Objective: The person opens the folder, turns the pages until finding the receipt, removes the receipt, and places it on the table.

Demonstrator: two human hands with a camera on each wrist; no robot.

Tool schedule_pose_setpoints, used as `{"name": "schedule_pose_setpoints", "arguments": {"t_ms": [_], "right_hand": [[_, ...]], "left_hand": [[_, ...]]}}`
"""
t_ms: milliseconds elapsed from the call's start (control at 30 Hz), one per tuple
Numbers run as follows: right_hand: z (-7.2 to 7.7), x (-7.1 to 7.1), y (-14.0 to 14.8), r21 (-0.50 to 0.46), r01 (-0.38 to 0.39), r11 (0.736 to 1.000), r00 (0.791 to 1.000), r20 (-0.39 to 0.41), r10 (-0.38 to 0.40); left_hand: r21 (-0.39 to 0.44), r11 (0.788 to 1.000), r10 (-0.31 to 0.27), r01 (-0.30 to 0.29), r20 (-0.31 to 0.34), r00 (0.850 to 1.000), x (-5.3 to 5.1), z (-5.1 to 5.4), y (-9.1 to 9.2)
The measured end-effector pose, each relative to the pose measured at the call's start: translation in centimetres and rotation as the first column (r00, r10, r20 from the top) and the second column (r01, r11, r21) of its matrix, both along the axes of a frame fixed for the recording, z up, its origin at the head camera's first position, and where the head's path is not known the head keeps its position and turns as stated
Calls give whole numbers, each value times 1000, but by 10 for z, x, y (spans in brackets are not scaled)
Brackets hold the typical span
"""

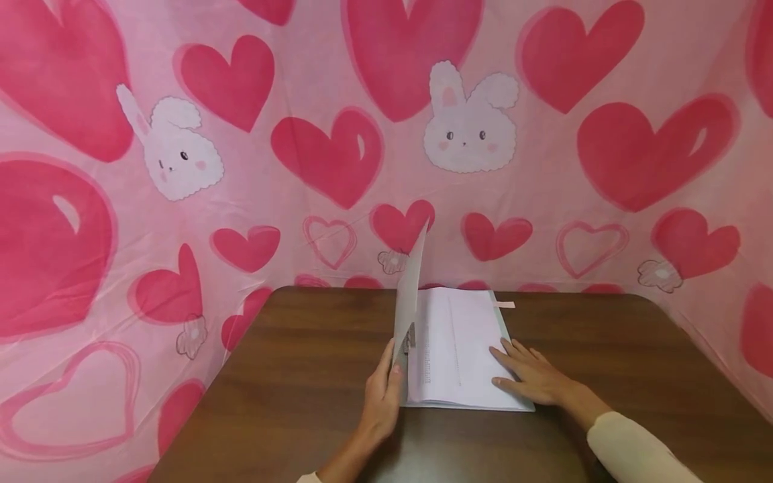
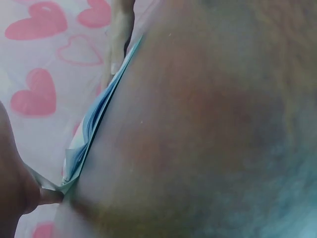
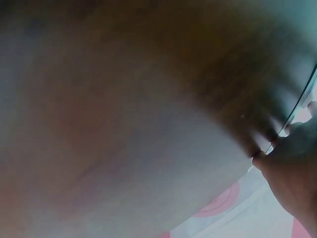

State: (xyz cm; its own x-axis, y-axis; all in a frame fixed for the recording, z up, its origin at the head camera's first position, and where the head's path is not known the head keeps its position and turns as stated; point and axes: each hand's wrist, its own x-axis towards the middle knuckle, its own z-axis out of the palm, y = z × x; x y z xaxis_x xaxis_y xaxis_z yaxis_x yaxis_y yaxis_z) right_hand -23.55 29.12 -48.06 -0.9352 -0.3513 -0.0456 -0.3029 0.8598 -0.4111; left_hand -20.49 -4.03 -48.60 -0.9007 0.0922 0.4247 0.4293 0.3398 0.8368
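Lying at the middle of the desk, the folder has its left cover standing up almost on edge, so the likeliest trouble is that cover falling: too loose a grip could let it flop down on the left or drop over the pages. The white papers lie flat on the right half; seen edge-on in the left wrist view, they bow a little apart, and a cover coming down fast could crease them. A metal clip shows beside the fold; if it is not holding firmly, which cannot be told here, sheets might slide loose. The left hand pinches the cover's near end between thumb and fingers, low down, so the tall far end could sway or bend. The right hand lies with fingers spread over the right edge of the papers; pressing sideways there might skew the stack, while lifting away could let the whole folder shift if the cover were tugged. A small pink tab juts out at the far right, where a sleeve or finger brushing past might fold it.
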Motion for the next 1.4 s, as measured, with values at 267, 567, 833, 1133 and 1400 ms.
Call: {"name": "schedule_pose_setpoints", "arguments": {"t_ms": [267,567,833,1133,1400], "right_hand": [[-1,-2,1,42,-11,999,1000,-19,12],[-1,-3,2,73,-31,997,999,-11,32],[4,-4,0,86,-47,995,998,-25,49],[2,-5,0,73,-45,996,999,4,45],[-2,-6,1,80,-27,996,999,20,26]], "left_hand": [[165,982,94,-97,26,995,-2,4,0],[279,937,234,-211,-51,971,-10,18,-11],[284,930,291,-234,-176,941,-22,32,-28],[267,938,290,-222,-253,923,-30,48,-40],[41,933,338,-357,-442,831,-34,49,-44]]}}
